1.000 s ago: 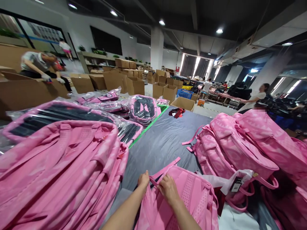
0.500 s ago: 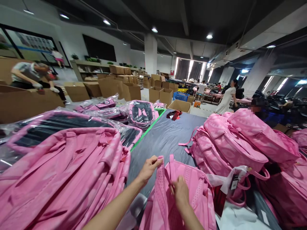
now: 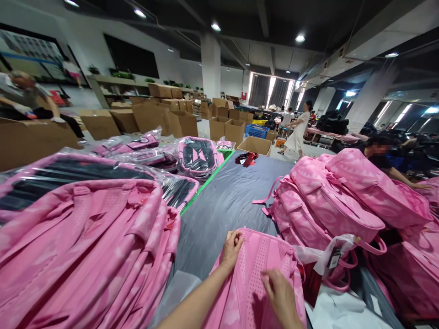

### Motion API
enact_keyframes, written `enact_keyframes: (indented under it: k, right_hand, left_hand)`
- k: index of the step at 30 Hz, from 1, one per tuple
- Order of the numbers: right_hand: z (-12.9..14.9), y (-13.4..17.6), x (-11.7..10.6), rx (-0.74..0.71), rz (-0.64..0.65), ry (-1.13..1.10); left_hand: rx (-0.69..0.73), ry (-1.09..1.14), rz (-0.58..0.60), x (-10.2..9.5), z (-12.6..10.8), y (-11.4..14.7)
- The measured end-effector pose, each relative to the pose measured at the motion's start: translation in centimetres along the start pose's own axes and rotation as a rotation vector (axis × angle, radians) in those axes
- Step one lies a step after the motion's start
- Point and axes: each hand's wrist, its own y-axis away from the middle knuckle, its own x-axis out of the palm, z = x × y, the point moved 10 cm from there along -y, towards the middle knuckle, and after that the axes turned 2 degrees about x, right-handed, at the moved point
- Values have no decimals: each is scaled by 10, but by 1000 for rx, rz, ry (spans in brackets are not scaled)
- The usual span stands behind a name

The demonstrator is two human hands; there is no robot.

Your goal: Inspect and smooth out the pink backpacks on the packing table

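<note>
A pink backpack (image 3: 252, 274) lies in front of me with its perforated shoulder straps and back panel facing up. At its upper left edge, the fingers of my left hand (image 3: 232, 250) are pinched around the fabric near the top. My right hand (image 3: 280, 294) hovers over the right-hand strap, fingers loosely bent and apart, with nothing visible in them; it casts a shadow on the panel. To the left stands a stack of pink backpacks (image 3: 85, 246). Another pile of pink backpacks (image 3: 329, 201) is on the right, with a black hang tag (image 3: 334, 259) dangling from white wrapping.
Plastic-wrapped backpacks (image 3: 197, 155) lie behind the left stack, beside a green edge strip (image 3: 209, 180). Red and black tags (image 3: 246, 158) rest on the grey table cover (image 3: 222, 196). Cardboard boxes (image 3: 255, 145) and a blue crate (image 3: 256, 131) stand beyond. Other people are around the room.
The raised strap ends at the backpack's top have gone down flat. My left hand has moved down and right onto the bag's edge; my right hand has shifted right and down, off the strap.
</note>
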Motion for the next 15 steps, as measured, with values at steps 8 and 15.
enact_keyframes:
  k: [8,15]
  right_hand:
    - [42,-118,42,-113,-7,185]
    - [11,-72,-12,34,-206,-285]
  left_hand:
    - [50,61,38,2,13,4]
    - [45,73,31,0,12,3]
